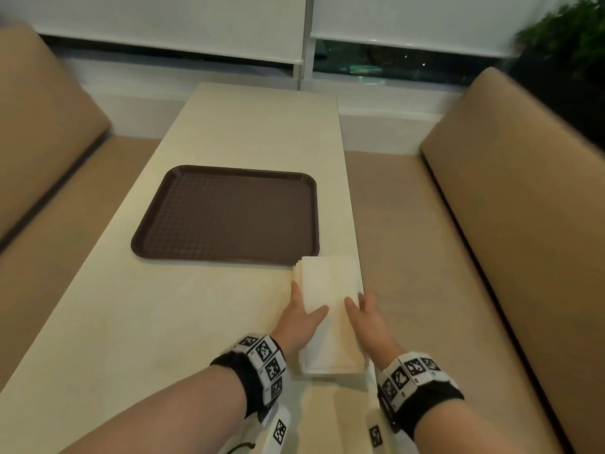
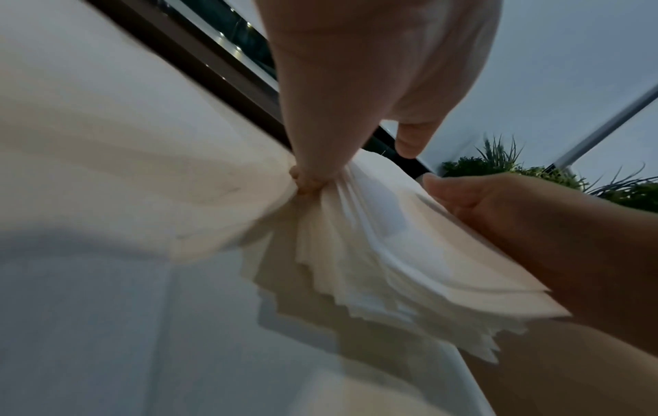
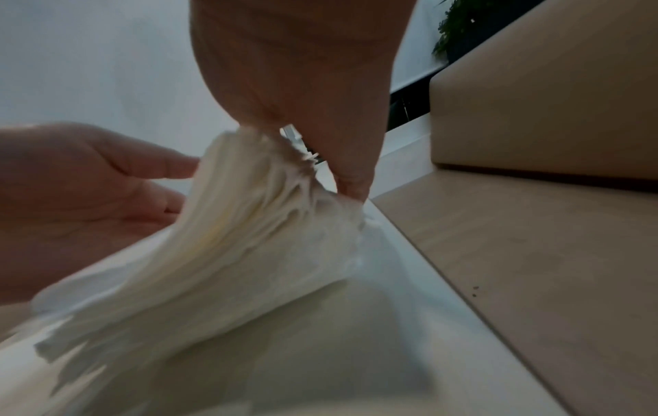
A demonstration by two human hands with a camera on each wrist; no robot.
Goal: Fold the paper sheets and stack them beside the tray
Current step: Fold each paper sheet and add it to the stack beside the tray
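A stack of folded white paper sheets point(image 1: 330, 290) lies on the table by its right edge, touching the near right corner of the empty brown tray point(image 1: 229, 211). My left hand point(image 1: 306, 303) lies along the stack's left side with straight fingers and the thumb on top. My right hand point(image 1: 357, 299) mirrors it on the right side, thumb on top. In the left wrist view a straight finger point(image 2: 313, 157) presses into the side of the layered sheets point(image 2: 374, 239). In the right wrist view the fingers point(image 3: 350, 180) press the sheets' point(image 3: 249, 239) right edge.
The cream table point(image 1: 163, 322) runs towards a window with blinds. Tan padded benches stand on the left point(image 1: 49, 158) and right point(image 1: 507, 208). The stack sits very near the table's right edge point(image 1: 358, 263). A green plant point(image 1: 573, 44) is at the far right.
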